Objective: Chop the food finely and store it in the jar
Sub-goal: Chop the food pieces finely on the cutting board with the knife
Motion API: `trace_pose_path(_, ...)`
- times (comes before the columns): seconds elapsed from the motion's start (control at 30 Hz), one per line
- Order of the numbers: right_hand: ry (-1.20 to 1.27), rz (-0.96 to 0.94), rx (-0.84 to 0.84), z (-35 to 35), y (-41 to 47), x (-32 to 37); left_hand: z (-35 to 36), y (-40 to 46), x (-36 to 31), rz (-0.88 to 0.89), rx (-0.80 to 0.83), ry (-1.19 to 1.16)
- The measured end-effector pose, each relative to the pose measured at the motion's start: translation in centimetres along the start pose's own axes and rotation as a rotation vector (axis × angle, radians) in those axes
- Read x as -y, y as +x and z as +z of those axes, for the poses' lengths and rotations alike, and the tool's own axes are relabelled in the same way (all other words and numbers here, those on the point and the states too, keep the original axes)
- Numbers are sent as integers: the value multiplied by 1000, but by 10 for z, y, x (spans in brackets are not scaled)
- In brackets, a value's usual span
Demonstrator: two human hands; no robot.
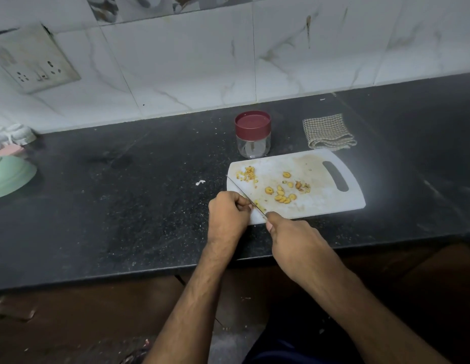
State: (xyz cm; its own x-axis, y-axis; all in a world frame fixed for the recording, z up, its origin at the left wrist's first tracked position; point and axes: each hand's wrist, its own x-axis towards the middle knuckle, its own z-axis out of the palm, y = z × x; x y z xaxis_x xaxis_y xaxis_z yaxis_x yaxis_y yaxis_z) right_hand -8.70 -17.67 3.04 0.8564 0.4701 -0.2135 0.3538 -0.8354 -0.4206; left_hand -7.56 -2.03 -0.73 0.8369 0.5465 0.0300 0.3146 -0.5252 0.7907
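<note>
Two hands at the near left corner of the cutting board [320, 206]: right hand [294, 240] closed round the knife [245, 195] handle, left hand [228, 214] curled, fingertips pinching a small piece under the blade. Food [281, 191], yellow rings and a finer heap, lies scattered mid-board. Pieces look small, light, likely to skid; pin them low with fingertips tucked back. Jar [252, 135] stands on the desk [123, 206] just behind the board, red lid on, looks empty. Light plastic; grip the body, twist the lid.

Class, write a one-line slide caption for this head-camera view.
Right hand draws a knife through yellow food on a white chopping board, left hand steadying; lidded jar waits behind.
</note>
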Motion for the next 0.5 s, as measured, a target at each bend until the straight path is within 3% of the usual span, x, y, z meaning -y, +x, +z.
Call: trace_pose_path(0.5, 18, -19, 1, -7, 11, 2, 2, 2, 8, 49, 15, -37)
